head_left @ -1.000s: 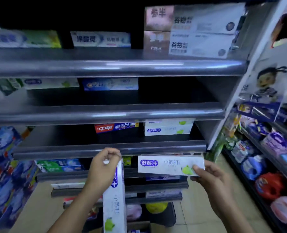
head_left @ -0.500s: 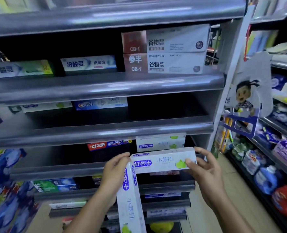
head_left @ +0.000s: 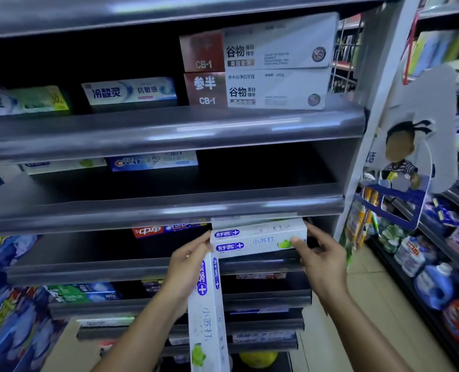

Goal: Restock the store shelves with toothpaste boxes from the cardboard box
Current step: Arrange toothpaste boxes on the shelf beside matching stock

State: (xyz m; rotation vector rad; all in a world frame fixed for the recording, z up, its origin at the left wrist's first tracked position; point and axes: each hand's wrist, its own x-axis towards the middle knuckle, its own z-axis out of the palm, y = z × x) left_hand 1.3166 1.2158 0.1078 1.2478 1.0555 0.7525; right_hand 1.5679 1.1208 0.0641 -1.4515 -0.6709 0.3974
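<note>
A white toothpaste box (head_left: 258,241) with a blue logo and green lime lies level at the front of the third shelf (head_left: 88,269), against the stack of like boxes behind it. My right hand (head_left: 318,260) grips its right end. My left hand (head_left: 186,269) touches its left end with the fingertips and also holds a second white toothpaste box (head_left: 208,312) that hangs down upright. The cardboard box is out of sight.
Grey metal shelves hold a red toothpaste box (head_left: 153,230), a Crest box (head_left: 153,161), brown-and-white boxes (head_left: 258,63) stacked two high, and blue ones (head_left: 130,91). A cardboard cartoon display (head_left: 411,167) juts out at right, beside shelves of detergent bottles (head_left: 432,285).
Both hands have carried the level box up and forward to the third shelf, against the boxes there. The view has moved closer to the shelves.
</note>
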